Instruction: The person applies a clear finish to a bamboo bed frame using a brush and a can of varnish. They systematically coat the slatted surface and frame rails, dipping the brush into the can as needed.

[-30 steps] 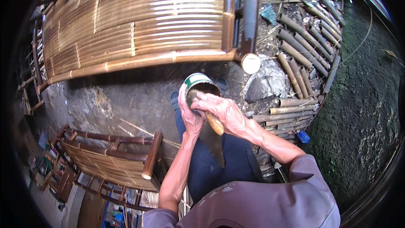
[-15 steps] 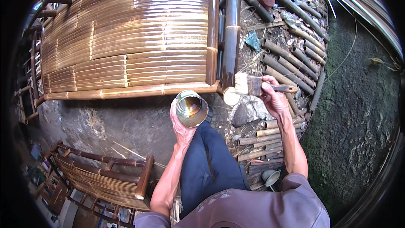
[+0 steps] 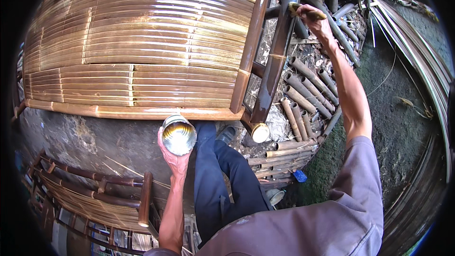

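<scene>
While the left hand point(image 3: 174, 161) grips an open metal can point(image 3: 180, 143) around its side, the right hand point(image 3: 318, 24), arm stretched to the far right, has its fingers closed on the brush point(image 3: 317, 14). Brush head is over the far part of a dark bamboo pole point(image 3: 276, 59); can't tell if bristles touch. Can sits just near of the front rail point(image 3: 111, 112) of a slatted bamboo bench point(image 3: 147, 47), mouth facing up, amber-brown liquid or film inside. Pole runs along the bench's right side, pale cut end point(image 3: 260, 133) on the near side. Right of the pole: cut bamboo lengths point(image 3: 303, 97) on the ground, blue scrap point(image 3: 300, 176) nearer. Near left: second slatted bamboo piece point(image 3: 90, 196). Dark trousers point(image 3: 232, 175) between the hands, one sandal point(image 3: 226, 134) visible.
</scene>
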